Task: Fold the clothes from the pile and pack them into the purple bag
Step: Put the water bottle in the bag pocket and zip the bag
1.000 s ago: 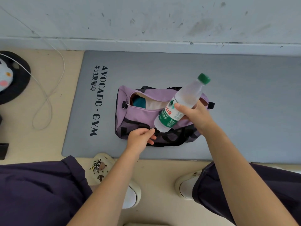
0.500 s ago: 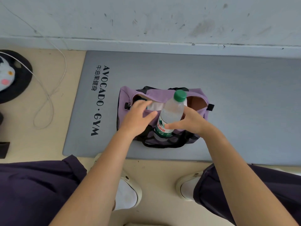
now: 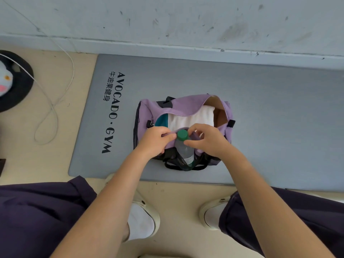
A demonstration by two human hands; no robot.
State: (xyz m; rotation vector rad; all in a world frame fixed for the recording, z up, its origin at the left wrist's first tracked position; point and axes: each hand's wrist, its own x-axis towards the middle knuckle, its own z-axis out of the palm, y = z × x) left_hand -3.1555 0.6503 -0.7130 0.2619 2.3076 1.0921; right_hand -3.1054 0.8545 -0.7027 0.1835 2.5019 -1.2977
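Packing stage: left hand (image 3: 155, 139) pinches the purple bag (image 3: 183, 106) rim; right hand (image 3: 206, 139) pinches the bottle (image 3: 183, 146); next, seat it deeper.

"AVOCADO · GYM" — black lettering (plus 牛油果健身) — on grey mat (image 3: 260, 101)

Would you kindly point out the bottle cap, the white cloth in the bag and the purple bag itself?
bottle cap (image 3: 182, 134), head view, on its green top.
white cloth (image 3: 189, 119), head view, on its folded middle.
purple bag (image 3: 183, 105), head view, on the far flap.
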